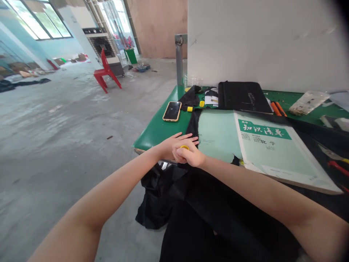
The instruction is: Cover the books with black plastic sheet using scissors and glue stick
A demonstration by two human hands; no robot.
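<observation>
My left hand (167, 146) lies flat at the table's near left corner, fingers stretched to the right over the edge of a black cloth (192, 125). Crossing over it is my right hand (192, 154), closed in a fist around a small yellow round piece (184, 147); only its curved rim shows, and its kind I cannot make out. Just right of my fingers, a book with a pale green cover (218, 134) rests on the black cloth. More black cloth (158, 196) hangs below the table edge.
On the green table (155, 131) are a phone (172, 111), small yellow pieces (190, 108), a black folder (245, 96), orange-handled tools (278, 108), a plastic bag (308, 103) and red-handled scissors (338, 167). A white panel (259, 43) stands behind. A red chair (106, 72) is on the floor.
</observation>
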